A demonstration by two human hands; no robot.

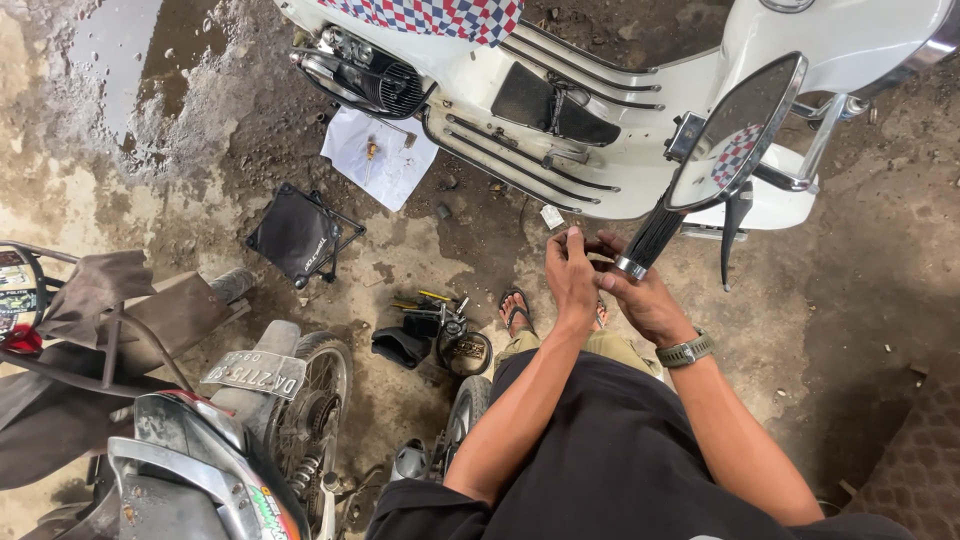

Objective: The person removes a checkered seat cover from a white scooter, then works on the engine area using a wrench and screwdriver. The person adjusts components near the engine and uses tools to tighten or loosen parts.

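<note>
scooter (610, 120), white, leaning on dirty floor (850, 290); black handlebar grip (650, 240) jutting at its near end below mirror (735, 130). right hand (650, 305) wrapped round grip's metal end, left hand (570, 280) curled beside it, fingertips at same end, hold unclear. could slip off suddenly if tugged hard, knocking mirror or tipping scooter.

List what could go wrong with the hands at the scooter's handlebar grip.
The right hand and left hand meet at the black grip; a hard tug might knock the mirror just above. The feet wear open sandals, with loose tools lying on the floor close by, so toes look exposed.
</note>
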